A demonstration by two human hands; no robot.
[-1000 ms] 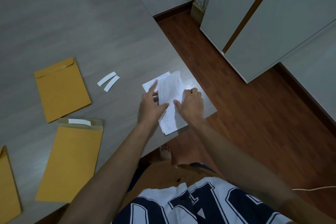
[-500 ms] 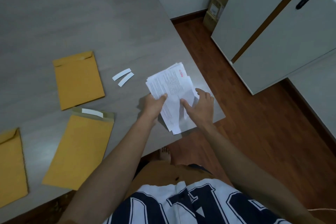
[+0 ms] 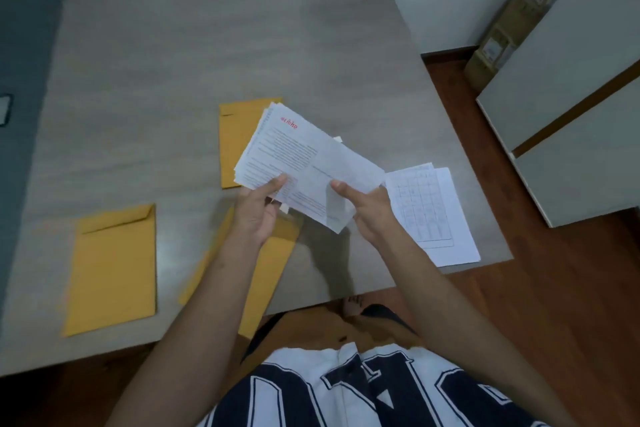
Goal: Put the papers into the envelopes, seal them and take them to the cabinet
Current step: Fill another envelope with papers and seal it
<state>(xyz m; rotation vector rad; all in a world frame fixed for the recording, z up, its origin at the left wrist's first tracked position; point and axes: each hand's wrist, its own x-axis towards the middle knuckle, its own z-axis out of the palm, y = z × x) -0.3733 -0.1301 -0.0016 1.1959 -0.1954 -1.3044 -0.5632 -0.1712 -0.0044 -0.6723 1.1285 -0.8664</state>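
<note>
Both hands hold a folded bundle of printed papers (image 3: 304, 156) with a red heading in the air above the grey table (image 3: 214, 52). My left hand (image 3: 258, 210) pinches its lower left edge and my right hand (image 3: 367, 211) grips its lower right edge. Three brown envelopes lie on the table: one (image 3: 112, 267) at the left, one (image 3: 268, 274) under my left forearm with its flap open, and one (image 3: 237, 139) partly hidden behind the papers. More white sheets (image 3: 433, 215) with a printed grid lie flat near the table's right corner.
A white cabinet (image 3: 568, 135) with a brown gap between its doors stands at the right on the wooden floor (image 3: 554, 288). Cardboard boxes (image 3: 519, 21) lean by the wall behind it. A dark grey mat (image 3: 24, 80) covers the table's left side.
The bundle of papers has been lifted off the table with both hands and carried left, over the envelopes. Some sheets stayed on the table at the right. The camera has swung left.
</note>
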